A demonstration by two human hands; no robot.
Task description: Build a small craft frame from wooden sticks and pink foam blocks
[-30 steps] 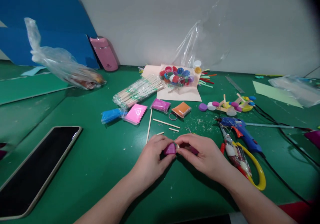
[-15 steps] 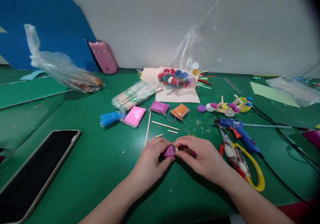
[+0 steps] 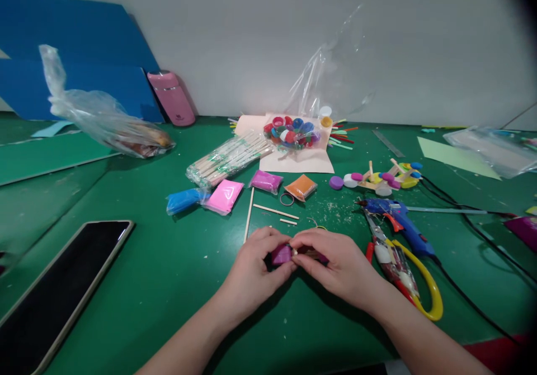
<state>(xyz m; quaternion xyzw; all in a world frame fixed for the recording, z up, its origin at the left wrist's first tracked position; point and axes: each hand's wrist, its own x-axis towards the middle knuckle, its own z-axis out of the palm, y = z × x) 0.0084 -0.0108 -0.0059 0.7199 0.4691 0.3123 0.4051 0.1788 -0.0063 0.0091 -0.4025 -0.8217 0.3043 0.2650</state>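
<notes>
My left hand (image 3: 255,266) pinches a small magenta bottle cap (image 3: 281,254) just above the green table (image 3: 168,274). My right hand (image 3: 335,263) meets it from the right, fingers closed on a thin wooden stick and a darker magenta piece (image 3: 312,254) that is mostly hidden under the fingers. The two hands touch at the cap. Loose wooden sticks (image 3: 275,211) lie just beyond the hands.
A phone (image 3: 59,291) lies at the left. Clay packets (image 3: 224,195), a stick bundle (image 3: 229,156), a bag of caps (image 3: 292,130), a cap-and-stick model (image 3: 380,177), a blue glue gun (image 3: 400,218) with cord and yellow-handled scissors (image 3: 413,280) surround the hands.
The hands have drawn slightly closer, with the right fingers now covering more of the cap joint. The camera view shifted a little; nothing else on the table moved.
</notes>
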